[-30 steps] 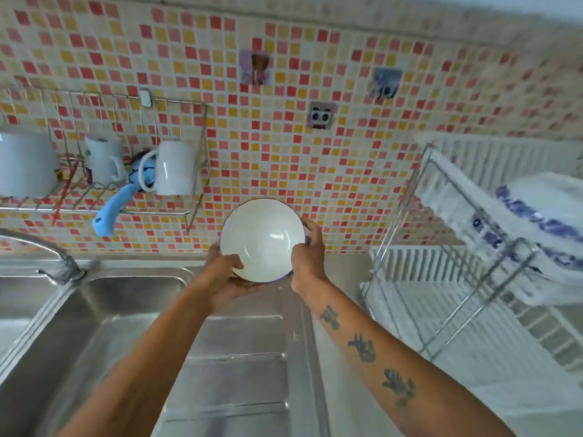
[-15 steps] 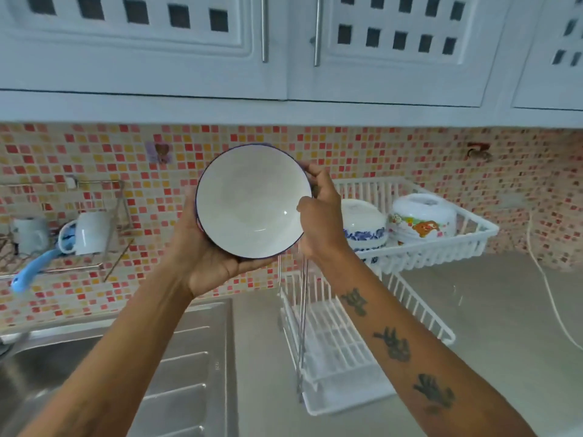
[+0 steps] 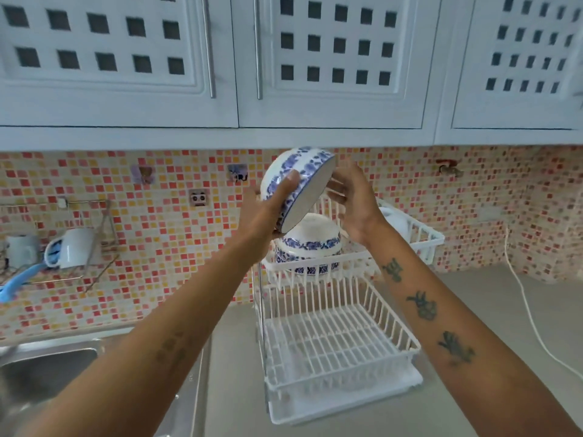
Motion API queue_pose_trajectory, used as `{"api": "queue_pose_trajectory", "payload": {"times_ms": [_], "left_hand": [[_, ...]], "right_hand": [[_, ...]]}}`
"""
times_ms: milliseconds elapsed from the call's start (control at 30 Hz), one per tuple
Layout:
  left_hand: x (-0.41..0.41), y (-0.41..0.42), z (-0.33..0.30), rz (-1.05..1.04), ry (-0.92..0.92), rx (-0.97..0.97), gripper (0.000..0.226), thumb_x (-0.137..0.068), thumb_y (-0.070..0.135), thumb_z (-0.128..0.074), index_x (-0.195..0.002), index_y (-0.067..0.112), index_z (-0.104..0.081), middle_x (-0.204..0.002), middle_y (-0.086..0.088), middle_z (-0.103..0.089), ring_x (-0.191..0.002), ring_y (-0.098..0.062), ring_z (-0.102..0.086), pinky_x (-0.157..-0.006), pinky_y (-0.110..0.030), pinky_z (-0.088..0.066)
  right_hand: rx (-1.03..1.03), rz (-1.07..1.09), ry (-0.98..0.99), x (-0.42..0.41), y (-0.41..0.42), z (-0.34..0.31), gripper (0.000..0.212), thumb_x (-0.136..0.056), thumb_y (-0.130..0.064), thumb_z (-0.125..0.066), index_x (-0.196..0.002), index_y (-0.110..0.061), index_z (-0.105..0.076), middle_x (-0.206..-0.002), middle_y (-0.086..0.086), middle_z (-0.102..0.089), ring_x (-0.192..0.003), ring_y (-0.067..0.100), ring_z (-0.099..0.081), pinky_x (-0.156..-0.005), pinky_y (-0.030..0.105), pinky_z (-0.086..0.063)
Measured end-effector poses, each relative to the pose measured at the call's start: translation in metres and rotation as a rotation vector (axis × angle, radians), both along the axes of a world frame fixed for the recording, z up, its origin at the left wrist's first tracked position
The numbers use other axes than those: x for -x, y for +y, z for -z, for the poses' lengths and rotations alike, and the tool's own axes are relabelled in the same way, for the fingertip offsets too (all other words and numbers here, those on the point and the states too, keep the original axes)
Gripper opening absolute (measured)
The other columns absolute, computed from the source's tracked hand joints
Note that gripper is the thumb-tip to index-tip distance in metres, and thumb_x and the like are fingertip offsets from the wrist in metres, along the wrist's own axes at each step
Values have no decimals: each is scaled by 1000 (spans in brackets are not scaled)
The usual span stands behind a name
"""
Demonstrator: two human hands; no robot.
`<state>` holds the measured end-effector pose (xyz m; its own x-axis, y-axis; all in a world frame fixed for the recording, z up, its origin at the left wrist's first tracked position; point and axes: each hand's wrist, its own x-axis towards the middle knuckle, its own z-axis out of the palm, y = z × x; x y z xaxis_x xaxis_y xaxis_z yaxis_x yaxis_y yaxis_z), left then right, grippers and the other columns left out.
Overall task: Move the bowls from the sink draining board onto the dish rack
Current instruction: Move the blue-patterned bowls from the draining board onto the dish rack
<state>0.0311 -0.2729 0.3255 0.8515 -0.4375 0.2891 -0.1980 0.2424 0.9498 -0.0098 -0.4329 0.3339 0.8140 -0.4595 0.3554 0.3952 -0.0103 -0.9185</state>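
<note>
A white bowl with blue flower bands is held in the air, tipped so its mouth faces right and down. My left hand grips its outer wall, thumb across the pattern. My right hand is just right of the rim with its fingers spread; whether it touches the bowl I cannot tell. Directly below, an upturned bowl of the same pattern rests on another in the top tier of the white two-tier dish rack. Behind my right wrist, one more white dish is partly hidden.
The rack's lower tier holds nothing. The steel sink lies at lower left. A wall rack with white mugs and a blue utensil hangs on the mosaic tiles. White cupboards hang overhead. A white cable runs across the counter.
The view has swung up and right from the sink to the rack. The bowl has been turned over from facing me to mouth-down and carried above the top tier. My right hand has loosened.
</note>
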Motion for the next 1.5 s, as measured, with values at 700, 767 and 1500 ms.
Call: {"api": "queue_pose_trajectory", "payload": {"times_ms": [700, 767, 1500], "left_hand": [[-73, -59, 51, -312, -521, -407, 91, -50, 51, -90, -122, 24, -41, -130, -7, -41, -117, -21, -47, -95, -31, -48], [-73, -62, 53, -317, -570, -465, 93, -51, 49, -91, -125, 22, -40, -129, -9, -40, -115, -20, -44, -93, -27, -45], [-78, -72, 69, -288, -632, -749, 110, -50, 56, -87, -134, 15, -29, -133, -12, -31, -126, -32, -37, -106, -48, -43]], "right_hand": [[-123, -106, 303, -52, -60, 50, 34, -99, -39, -36, -91, -20, -63, -89, 3, -66, -76, 16, -60, -60, 28, -44], [-121, -90, 329, -53, -63, 52, 31, -99, -37, -37, -85, -20, -59, -82, 2, -63, -71, 16, -58, -57, 28, -42], [76, 40, 448, -71, -67, 67, 39, -90, -40, -54, -112, -9, -61, -94, 7, -69, -76, 19, -64, -62, 28, -47]]}}
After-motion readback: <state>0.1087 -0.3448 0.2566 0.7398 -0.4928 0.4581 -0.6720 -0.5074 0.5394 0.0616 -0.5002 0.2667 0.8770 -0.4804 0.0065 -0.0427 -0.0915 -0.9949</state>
